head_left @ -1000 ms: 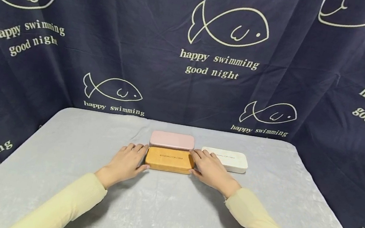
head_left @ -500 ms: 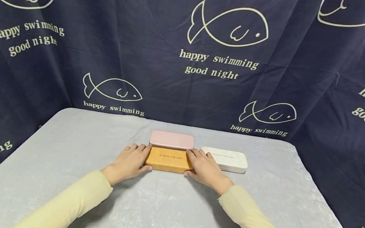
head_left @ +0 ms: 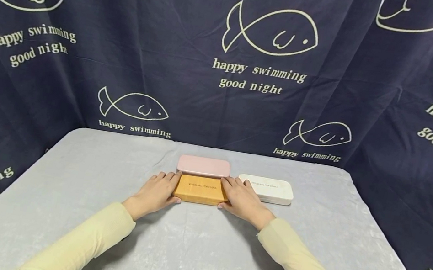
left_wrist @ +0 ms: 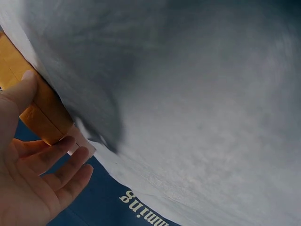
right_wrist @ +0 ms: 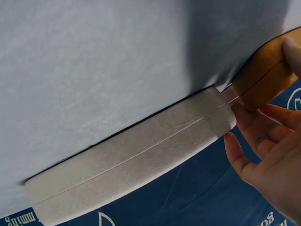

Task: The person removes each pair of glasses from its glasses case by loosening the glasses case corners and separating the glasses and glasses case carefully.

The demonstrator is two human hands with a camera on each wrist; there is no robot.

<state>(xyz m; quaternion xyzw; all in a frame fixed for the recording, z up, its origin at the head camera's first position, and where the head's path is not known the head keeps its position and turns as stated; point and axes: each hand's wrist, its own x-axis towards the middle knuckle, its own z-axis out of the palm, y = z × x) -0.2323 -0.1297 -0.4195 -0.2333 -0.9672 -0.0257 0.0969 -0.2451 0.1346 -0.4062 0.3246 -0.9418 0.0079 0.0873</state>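
In the head view a mustard-orange glasses case (head_left: 202, 192) with dark lettering lies on the cloth-covered table. My left hand (head_left: 155, 192) grips its left end, and my right hand (head_left: 246, 203) grips the right end. Both thumbs press the near side while the fingers reach to the far side. The left wrist view shows the thumb on the orange case (left_wrist: 46, 106), with the outer fingers spread past its end. Close behind lies a pink case (head_left: 204, 166). A white glasses case (head_left: 275, 190) sits to the right, near my right fingers, which partly cover its left end.
A pale grey cloth (head_left: 191, 251) covers the table, and its far edge runs behind the cases. Dark blue curtains (head_left: 192, 71) printed with fish and words hang at the back and both sides. In the right wrist view the white case (right_wrist: 136, 153) appears shut, with a seam along its side.
Both hands have moved slightly inward and now hold the orange case's ends more closely, thumbs further onto its near side. The cases have stayed nearly in place.
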